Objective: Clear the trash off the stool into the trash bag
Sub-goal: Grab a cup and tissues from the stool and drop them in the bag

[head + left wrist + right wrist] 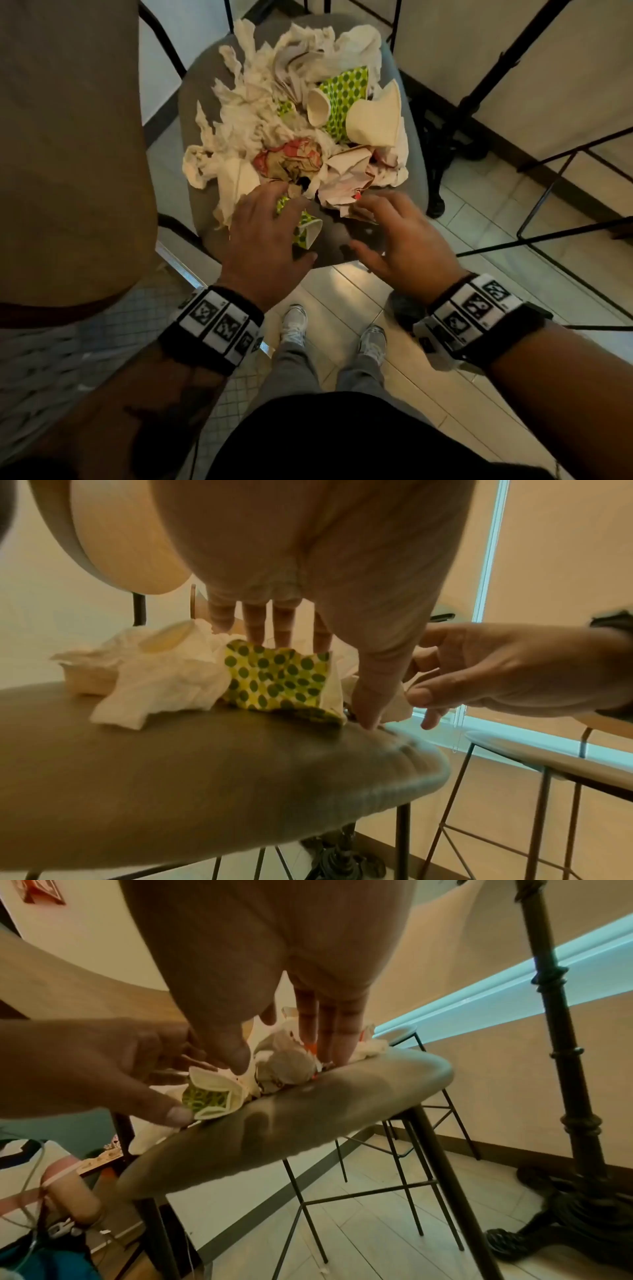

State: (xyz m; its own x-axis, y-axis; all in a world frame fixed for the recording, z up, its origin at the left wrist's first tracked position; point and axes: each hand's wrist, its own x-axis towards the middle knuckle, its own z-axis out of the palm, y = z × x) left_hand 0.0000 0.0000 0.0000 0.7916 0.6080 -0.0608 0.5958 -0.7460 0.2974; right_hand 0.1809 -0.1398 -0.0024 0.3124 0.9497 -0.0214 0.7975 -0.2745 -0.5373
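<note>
Grey stool point(356, 240) seat carries a trash pile point(291, 113): crumpled napkins, green-dotted paper cups and plain paper cups, spread from near edge to far edge. Left hand point(270, 233), fingers spread, lies over a flattened dotted cup point(277, 680) at the near edge, fingertips and thumb touching it. Right hand point(400, 236), fingers spread and loosely bent, touches crumpled wrapper point(284, 1066) just right of it; no grip visible.

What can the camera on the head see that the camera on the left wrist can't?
Only the head view shows the whole trash pile: the plain paper cups, the red-and-brown wrapper, and the person's shoes. Only the left wrist view shows the stool's legs from below. Both show the grey stool seat, the green dotted cup, white napkins, and both hands, left hand and right hand, reaching in.
</note>
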